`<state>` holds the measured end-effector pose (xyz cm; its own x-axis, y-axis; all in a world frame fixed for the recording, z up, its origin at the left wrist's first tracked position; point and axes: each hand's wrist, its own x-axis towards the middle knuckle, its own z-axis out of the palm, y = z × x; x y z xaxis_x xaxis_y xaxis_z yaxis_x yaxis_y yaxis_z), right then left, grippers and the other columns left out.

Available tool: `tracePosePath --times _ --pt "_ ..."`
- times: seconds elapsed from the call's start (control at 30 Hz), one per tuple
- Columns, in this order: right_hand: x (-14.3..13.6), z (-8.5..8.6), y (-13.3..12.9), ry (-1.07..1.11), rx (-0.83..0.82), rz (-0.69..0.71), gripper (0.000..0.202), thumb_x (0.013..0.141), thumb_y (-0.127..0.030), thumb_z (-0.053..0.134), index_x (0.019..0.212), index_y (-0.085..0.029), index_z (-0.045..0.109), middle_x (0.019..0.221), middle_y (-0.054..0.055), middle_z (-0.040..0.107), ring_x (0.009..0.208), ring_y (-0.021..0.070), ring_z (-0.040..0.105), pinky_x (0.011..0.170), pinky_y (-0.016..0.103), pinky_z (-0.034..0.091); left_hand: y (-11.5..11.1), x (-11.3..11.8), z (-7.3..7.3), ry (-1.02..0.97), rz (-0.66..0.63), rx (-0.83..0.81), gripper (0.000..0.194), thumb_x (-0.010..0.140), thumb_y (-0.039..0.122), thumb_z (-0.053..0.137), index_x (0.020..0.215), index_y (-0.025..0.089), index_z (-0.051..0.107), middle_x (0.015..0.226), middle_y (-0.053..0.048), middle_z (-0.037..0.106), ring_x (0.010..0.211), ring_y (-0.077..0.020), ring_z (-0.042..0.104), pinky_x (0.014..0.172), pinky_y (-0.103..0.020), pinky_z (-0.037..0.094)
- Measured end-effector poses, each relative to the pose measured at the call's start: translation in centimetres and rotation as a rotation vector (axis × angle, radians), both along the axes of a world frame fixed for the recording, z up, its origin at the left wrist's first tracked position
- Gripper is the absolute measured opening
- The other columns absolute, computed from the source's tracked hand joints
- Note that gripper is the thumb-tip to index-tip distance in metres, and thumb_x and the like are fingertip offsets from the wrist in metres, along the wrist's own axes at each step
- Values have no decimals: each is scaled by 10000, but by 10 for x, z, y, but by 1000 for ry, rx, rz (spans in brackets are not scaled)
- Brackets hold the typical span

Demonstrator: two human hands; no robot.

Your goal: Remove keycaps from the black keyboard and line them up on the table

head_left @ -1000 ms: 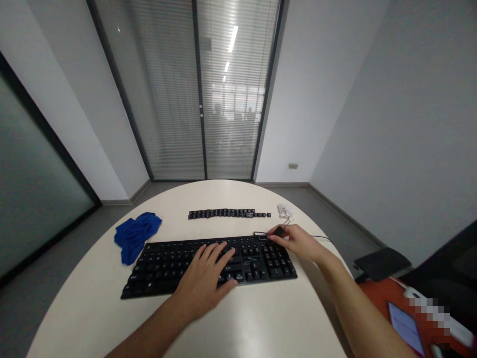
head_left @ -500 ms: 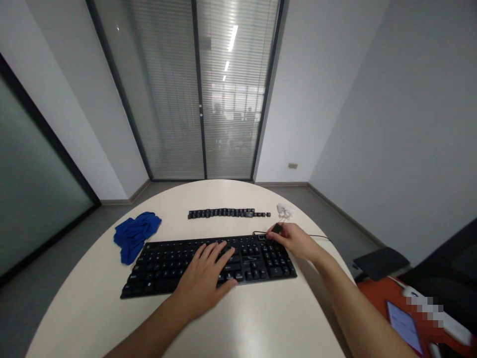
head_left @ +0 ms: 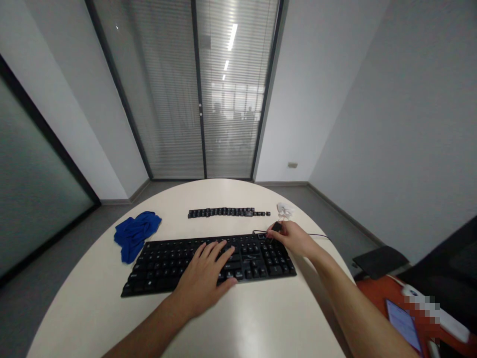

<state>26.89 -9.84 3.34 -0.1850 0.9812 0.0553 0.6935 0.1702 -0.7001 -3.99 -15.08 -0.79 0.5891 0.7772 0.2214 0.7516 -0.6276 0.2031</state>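
A black keyboard lies slightly askew across the round pale table. My left hand rests spread over its middle, fingers apart and holding nothing. At the keyboard's upper right corner, my right hand pinches a small black object, with thin wires or loops showing below it; too little shows to tell exactly what it is. Beyond the keyboard, loose black keycaps stand in rows. A crumpled clear plastic piece sits just past my right hand.
A crumpled blue cloth lies at the left of the table. From the keyboard's top right, a cable runs over the table's right edge. On an orange seat at the lower right are a phone and a white power strip.
The small black object in my right hand has tilted slightly, and the thin loops beneath it now sit over the keyboard's upper right. My left hand has hardly moved.
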Motion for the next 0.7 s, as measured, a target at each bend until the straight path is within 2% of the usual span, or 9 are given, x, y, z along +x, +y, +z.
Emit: tracePosePath --times 0.3,0.47,0.7 --pt "8 -6 6 65 -5 -28 301 873 -410 607 830 -143 740 821 88 765 766 234 684 726 326 498 0 0 0 -9 0 5 624 926 542 525 1486 316 370 1540 -59 404 1385 -310 387 1173 -542 237" --pt "10 -8 6 60 -1 -7 356 882 -464 592 882 -140 741 840 86 762 781 230 681 734 322 500 0 0 1 0 3 0 623 923 532 532 1485 312 378 1539 -62 407 1385 -313 384 1170 -546 243" --pt "-5 -9 3 207 60 -21 396 899 -516 565 909 -137 682 860 87 754 792 212 682 738 303 502 -2 1 6 -17 5 4 616 914 509 546 1474 296 401 1535 -61 413 1372 -319 395 1162 -553 264"
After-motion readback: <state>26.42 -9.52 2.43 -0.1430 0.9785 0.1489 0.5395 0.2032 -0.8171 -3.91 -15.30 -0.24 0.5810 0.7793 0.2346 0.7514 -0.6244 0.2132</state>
